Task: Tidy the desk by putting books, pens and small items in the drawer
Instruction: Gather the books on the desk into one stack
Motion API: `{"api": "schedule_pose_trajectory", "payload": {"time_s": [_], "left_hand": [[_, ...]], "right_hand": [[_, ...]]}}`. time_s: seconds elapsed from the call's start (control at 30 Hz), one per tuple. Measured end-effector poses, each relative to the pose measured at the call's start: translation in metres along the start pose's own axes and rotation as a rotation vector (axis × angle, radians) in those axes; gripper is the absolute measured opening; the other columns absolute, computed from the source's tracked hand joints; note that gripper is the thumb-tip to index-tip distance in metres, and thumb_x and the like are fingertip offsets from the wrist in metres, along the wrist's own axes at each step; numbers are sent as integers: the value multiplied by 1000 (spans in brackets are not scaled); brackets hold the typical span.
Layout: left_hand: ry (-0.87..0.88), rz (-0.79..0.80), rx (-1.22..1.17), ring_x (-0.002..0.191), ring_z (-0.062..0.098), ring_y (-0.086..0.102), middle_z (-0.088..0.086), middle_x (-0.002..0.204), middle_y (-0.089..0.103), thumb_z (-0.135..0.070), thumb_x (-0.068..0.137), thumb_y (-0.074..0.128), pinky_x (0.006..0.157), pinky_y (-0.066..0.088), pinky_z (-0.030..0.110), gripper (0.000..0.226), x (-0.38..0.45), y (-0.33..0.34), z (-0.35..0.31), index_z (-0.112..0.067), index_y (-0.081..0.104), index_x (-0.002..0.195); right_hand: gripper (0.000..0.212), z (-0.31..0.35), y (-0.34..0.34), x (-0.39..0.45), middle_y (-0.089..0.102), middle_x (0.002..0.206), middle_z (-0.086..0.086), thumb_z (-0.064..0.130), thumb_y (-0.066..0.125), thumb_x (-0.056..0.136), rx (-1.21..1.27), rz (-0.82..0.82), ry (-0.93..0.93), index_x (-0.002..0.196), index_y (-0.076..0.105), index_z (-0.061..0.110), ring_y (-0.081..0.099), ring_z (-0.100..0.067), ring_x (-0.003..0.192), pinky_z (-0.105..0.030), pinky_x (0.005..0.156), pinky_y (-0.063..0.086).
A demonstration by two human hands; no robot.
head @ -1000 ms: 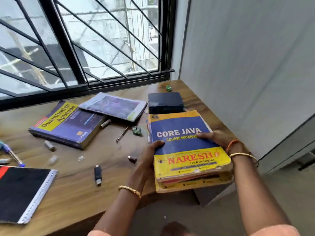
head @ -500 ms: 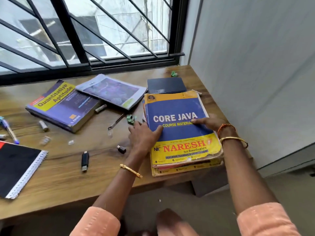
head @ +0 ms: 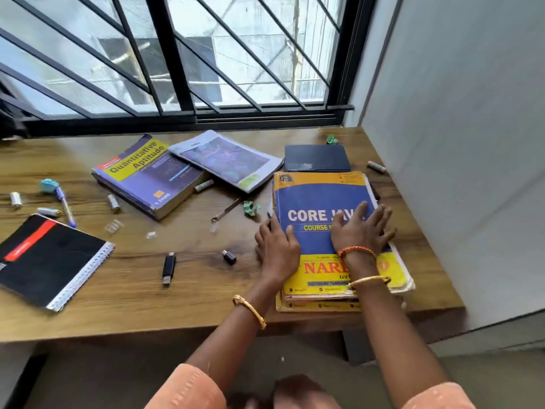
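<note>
right hand (head: 361, 231): flat on the cover of the Core Java book (head: 318, 202), fingers spread and straight, pressing down, not gripping.
left hand (head: 277, 246): at the left edge of the same book, thumb on the cover, fingers down along the side on the desk; can't tell if they curl under the edge.
Core Java book: top of a small stack of similar yellow books (head: 318, 302), near the right front corner of the wooden desk (head: 147, 308), stack edge close to the front lip.
dark case (head: 317, 157): just behind the stack, touching or nearly so.
Quantitative Aptitude book (head: 147, 175): mid-desk, angled; a thin purple booklet (head: 225, 159) overlaps its right end.
black spiral notebook (head: 50, 258): left front, closed.
small items: USB stick (head: 169, 267) and small black cap (head: 229, 257) left of the left hand; pen (head: 225, 209) and crumpled green paper (head: 250, 208) between the books; blue pen (head: 65, 205) and batteries (head: 113, 202) at far left.
drawer: not visible.
</note>
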State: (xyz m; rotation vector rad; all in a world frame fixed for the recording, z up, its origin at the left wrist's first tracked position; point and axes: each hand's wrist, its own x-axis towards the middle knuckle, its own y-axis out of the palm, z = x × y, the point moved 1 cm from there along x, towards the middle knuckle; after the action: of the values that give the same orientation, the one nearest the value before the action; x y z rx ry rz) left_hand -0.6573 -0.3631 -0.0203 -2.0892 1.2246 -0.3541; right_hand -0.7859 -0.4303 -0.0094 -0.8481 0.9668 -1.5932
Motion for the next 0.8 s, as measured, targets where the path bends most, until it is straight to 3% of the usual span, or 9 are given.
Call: {"api": "schedule_pose_trajectory", "payload": {"time_s": [0.07, 0.13, 0.23, 0.3, 0.43, 0.5, 0.57, 0.67, 0.8], "left_hand": [[2, 47, -5, 132, 30, 26, 13, 142, 31, -34, 98, 38, 109, 23, 43, 55, 3, -3, 1, -14, 23, 146], [-10, 81, -90, 130, 29, 32, 14, 138, 34, -29, 96, 44, 109, 26, 37, 50, 11, -16, 5, -12, 33, 141], [-41, -14, -242, 112, 26, 51, 13, 125, 49, -16, 92, 50, 99, 38, 30, 36, 30, -50, 15, -8, 49, 127], [-109, -97, -317, 105, 28, 58, 13, 117, 61, -13, 89, 50, 93, 47, 36, 29, 50, -75, 24, -9, 56, 118], [-261, -132, -361, 100, 32, 60, 15, 109, 65, -16, 85, 46, 87, 49, 39, 31, 105, -110, 37, -10, 57, 114], [-302, -88, -462, 78, 34, 60, 21, 86, 64, -21, 69, 43, 68, 49, 39, 26, 133, -118, 42, -11, 56, 90], [-330, -74, -514, 59, 25, 49, 16, 70, 54, -20, 56, 34, 50, 39, 28, 29, 165, -114, 57, -9, 50, 76], [-239, -95, -402, 83, 26, 59, 10, 102, 59, -15, 64, 42, 70, 52, 36, 54, 169, -127, 49, -5, 50, 116], [255, -289, 212, 107, 30, 42, 13, 125, 35, 4, 73, 52, 99, 39, 40, 72, 171, -145, 38, -18, 36, 140]], "right_hand": [[40, 10, -2, -4, 24, 151, -21, 26, 52, 88, 88, -138, -38, 125, 52, 9, 8, -34, 145, -56, 111, 9], [22, 35, -2, -10, 49, 131, -19, 9, 59, 79, 250, -275, -191, 100, 64, 9, 36, -38, 132, -54, 103, 29], [13, 94, 1, -15, 63, 93, -17, 3, 59, 74, 478, -160, -520, 84, 68, 6, 58, -38, 95, -39, 80, 45], [15, 139, 12, -7, 65, 94, -19, 5, 59, 76, 460, 39, -627, 88, 68, 4, 60, -36, 92, -35, 79, 44], [47, 213, 58, 9, 50, 126, -19, 25, 64, 81, 21, 448, -641, 122, 52, 7, 47, -36, 120, -40, 97, 42], [52, 229, 82, 14, 47, 130, -17, 32, 63, 82, -163, 447, -630, 127, 45, 12, 44, -36, 124, -43, 98, 40], [37, 235, 98, 16, 52, 126, -16, 27, 54, 89, -203, 336, -641, 123, 48, 16, 49, -36, 119, -42, 95, 40], [27, 239, 100, 21, 63, 111, -14, 15, 43, 91, -157, 184, -656, 114, 57, 17, 60, -35, 105, -38, 84, 45], [30, 251, 62, 32, 69, 100, -11, 7, 48, 82, -35, -25, -626, 104, 66, 16, 64, -35, 97, -35, 75, 46]]}}
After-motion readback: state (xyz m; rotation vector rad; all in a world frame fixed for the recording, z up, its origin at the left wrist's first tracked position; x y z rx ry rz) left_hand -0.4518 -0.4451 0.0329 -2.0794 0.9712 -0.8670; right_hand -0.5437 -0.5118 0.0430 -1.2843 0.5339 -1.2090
